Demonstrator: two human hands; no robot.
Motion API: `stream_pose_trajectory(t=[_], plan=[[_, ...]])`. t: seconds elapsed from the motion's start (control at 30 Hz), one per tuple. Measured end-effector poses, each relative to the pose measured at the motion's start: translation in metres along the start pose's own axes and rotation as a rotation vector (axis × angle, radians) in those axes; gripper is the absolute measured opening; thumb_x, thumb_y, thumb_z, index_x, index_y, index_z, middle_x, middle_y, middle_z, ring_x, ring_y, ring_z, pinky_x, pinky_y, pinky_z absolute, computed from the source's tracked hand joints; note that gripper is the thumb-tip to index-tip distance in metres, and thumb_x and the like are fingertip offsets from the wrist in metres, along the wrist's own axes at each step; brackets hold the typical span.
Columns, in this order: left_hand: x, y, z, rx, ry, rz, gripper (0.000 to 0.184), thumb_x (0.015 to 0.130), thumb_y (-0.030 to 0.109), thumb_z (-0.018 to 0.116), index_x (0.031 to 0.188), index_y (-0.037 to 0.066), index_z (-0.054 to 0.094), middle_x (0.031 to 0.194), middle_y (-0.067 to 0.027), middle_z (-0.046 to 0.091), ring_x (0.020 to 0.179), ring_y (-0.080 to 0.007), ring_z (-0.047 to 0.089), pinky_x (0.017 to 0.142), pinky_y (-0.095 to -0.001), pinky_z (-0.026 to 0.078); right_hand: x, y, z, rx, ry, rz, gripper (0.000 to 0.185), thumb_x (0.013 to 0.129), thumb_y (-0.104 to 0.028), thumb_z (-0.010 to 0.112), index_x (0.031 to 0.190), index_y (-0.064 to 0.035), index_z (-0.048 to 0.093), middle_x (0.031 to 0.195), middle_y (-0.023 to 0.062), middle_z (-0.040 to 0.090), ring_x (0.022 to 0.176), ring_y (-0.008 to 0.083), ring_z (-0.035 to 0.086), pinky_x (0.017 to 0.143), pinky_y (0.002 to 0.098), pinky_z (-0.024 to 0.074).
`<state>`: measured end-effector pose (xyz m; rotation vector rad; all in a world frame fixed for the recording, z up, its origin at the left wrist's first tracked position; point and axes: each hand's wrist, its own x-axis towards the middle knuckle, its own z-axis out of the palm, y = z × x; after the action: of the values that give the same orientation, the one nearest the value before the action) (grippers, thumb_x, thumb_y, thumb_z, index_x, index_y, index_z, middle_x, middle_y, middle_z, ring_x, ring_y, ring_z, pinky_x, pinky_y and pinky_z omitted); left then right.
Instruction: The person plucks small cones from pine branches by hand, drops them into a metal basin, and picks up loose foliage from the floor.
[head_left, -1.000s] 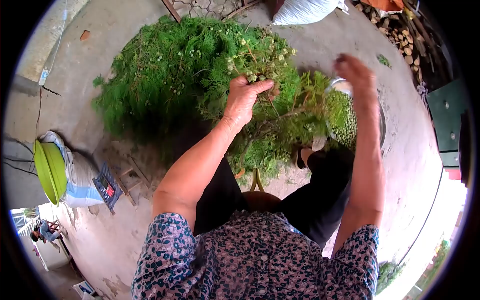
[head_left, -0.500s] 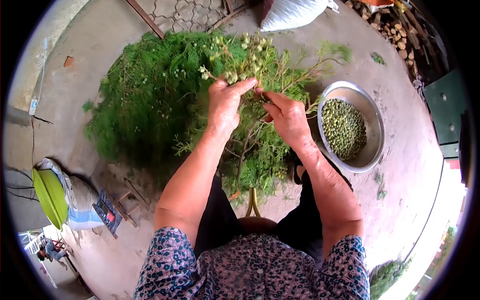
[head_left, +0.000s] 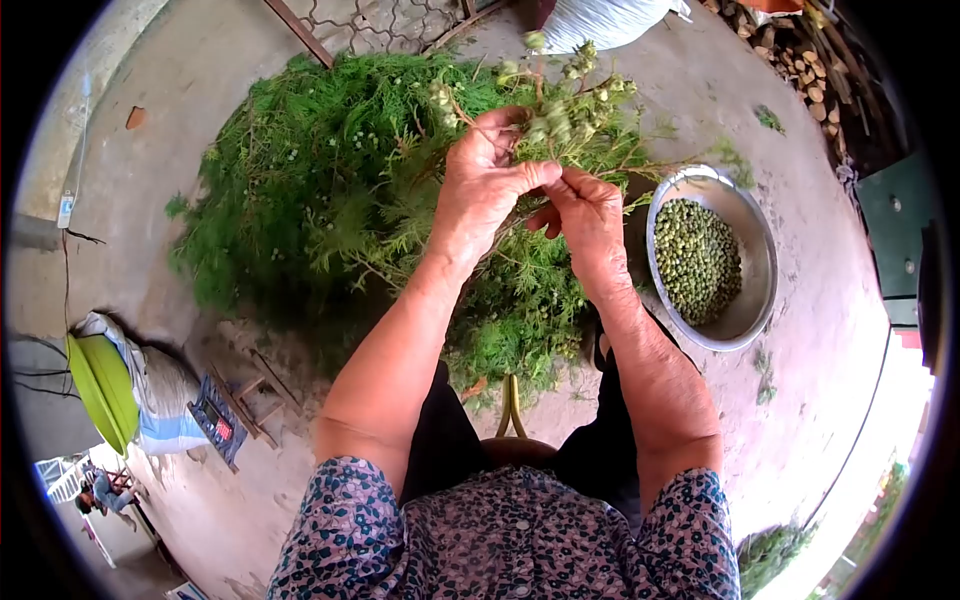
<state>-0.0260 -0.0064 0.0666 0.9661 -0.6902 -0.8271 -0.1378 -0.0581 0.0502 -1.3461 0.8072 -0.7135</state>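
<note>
My left hand (head_left: 483, 185) is closed round a green branch (head_left: 590, 115) that carries pale green cones, just above a big heap of leafy branches (head_left: 300, 180). Close against it, my right hand (head_left: 592, 225) has thumb and forefinger pinched together by the left thumb; whatever lies between those fingertips is too small to make out. A metal bowl (head_left: 762, 290), partly filled with small green cones (head_left: 695, 260), stands on the floor to the right of my right hand.
A white sack (head_left: 605, 22) lies beyond the heap. Stacked firewood (head_left: 805, 80) and a green cabinet (head_left: 895, 225) are at the right. On the left are a lime green basin (head_left: 100, 390) and a small stool (head_left: 235, 405). Another person (head_left: 105, 495) is far off at lower left.
Over the last second my right hand has come from above the bowl back to my left hand. The held branch has shifted and tilted to the right.
</note>
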Motion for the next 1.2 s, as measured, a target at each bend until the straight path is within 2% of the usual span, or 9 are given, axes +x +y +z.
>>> stream_pose_trajectory(t=[0.1,0.17,0.33,0.43,0.9,1.03,1.1,1.13,1.2], plan=[[-0.004,0.008,-0.002,0.074,-0.04,-0.018,0.039,0.073,-0.004,0.064,0.11,-0.002,0.053,0.087,-0.0074,0.063,0.083,-0.0139,0.059,0.075,-0.0267,0.048,-0.002,-0.004,0.002,0.087,0.022,0.012,0.016,0.086,-0.012,0.054,0.089,0.0024,0.061,0.073,0.0066,0.062,0.047,0.0093,0.057,0.039,0.0196,0.0395],[-0.003,0.0,-0.007,0.148,-0.039,-0.058,0.032,0.077,0.0,0.061,0.108,-0.003,0.053,0.079,-0.0057,0.061,0.071,-0.0101,0.056,0.064,-0.0223,0.046,-0.002,0.002,0.005,0.173,0.028,0.035,0.02,0.088,-0.015,0.051,0.086,0.0019,0.061,0.073,0.0063,0.063,0.05,0.01,0.057,0.044,0.0208,0.0413],[-0.001,-0.001,-0.008,-0.012,0.051,0.018,0.015,0.079,0.004,0.061,0.093,-0.001,0.061,0.077,-0.0021,0.06,0.067,-0.0074,0.052,0.059,-0.0215,0.042,-0.006,-0.007,0.01,0.321,0.008,0.013,0.018,0.086,-0.015,0.054,0.086,0.0017,0.061,0.076,0.0075,0.063,0.054,0.0153,0.059,0.046,0.0246,0.0435],[-0.001,0.0,-0.006,0.111,0.06,0.085,0.021,0.079,0.002,0.059,0.1,0.001,0.061,0.094,-0.0081,0.063,0.081,-0.013,0.058,0.075,-0.0248,0.047,-0.001,-0.01,0.008,0.432,0.129,-0.05,0.016,0.086,-0.012,0.054,0.088,0.0019,0.061,0.076,0.0083,0.063,0.054,0.0165,0.06,0.045,0.0248,0.0458],[0.004,0.002,0.006,0.09,0.073,0.156,0.02,0.08,0.006,0.061,0.098,-0.004,0.06,0.08,-0.006,0.063,0.065,-0.009,0.058,0.048,-0.019,0.046,-0.006,-0.008,0.026,0.66,0.139,-0.17,0.024,0.09,-0.016,0.049,0.1,0.0048,0.055,0.094,0.0131,0.061,0.074,0.0208,0.063,0.065,0.0307,0.0521],[0.003,0.001,0.002,0.191,0.06,0.217,0.018,0.082,0.009,0.061,0.095,-0.003,0.062,0.076,-0.0033,0.062,0.062,-0.0049,0.054,0.046,-0.0181,0.044,-0.008,0.007,0.029,0.671,0.125,-0.084,0.023,0.089,-0.016,0.051,0.1,0.0032,0.056,0.093,0.0111,0.061,0.072,0.0181,0.061,0.067,0.0308,0.0499],[0.001,0.002,0.0,0.309,0.073,0.106,0.017,0.082,0.011,0.061,0.093,-0.002,0.062,0.074,-0.0014,0.06,0.06,-0.0039,0.05,0.045,-0.0177,0.042,-0.011,0.014,0.03,0.751,0.08,0.041,0.021,0.088,-0.016,0.052,0.098,0.0024,0.056,0.091,0.0097,0.061,0.069,0.0169,0.059,0.065,0.0302,0.0496],[0.007,-0.007,-0.003,0.315,0.073,0.286,0.016,0.081,0.011,0.062,0.092,-0.001,0.063,0.07,0.0006,0.058,0.057,-0.0031,0.047,0.044,-0.0176,0.039,-0.012,0.018,0.03,0.746,0.07,0.08,0.021,0.088,-0.017,0.052,0.096,0.0017,0.056,0.088,0.0085,0.061,0.067,0.0158,0.059,0.065,0.03,0.0494],[0.003,-0.007,-0.005,0.308,0.077,0.219,0.015,0.081,0.011,0.062,0.091,-0.001,0.063,0.069,0.0011,0.057,0.056,-0.0025,0.046,0.044,-0.0176,0.039,-0.014,0.018,0.029,0.73,0.039,0.139,0.021,0.089,-0.018,0.051,0.096,0.0016,0.056,0.087,0.0085,0.062,0.067,0.0157,0.059,0.065,0.0301,0.0494]])
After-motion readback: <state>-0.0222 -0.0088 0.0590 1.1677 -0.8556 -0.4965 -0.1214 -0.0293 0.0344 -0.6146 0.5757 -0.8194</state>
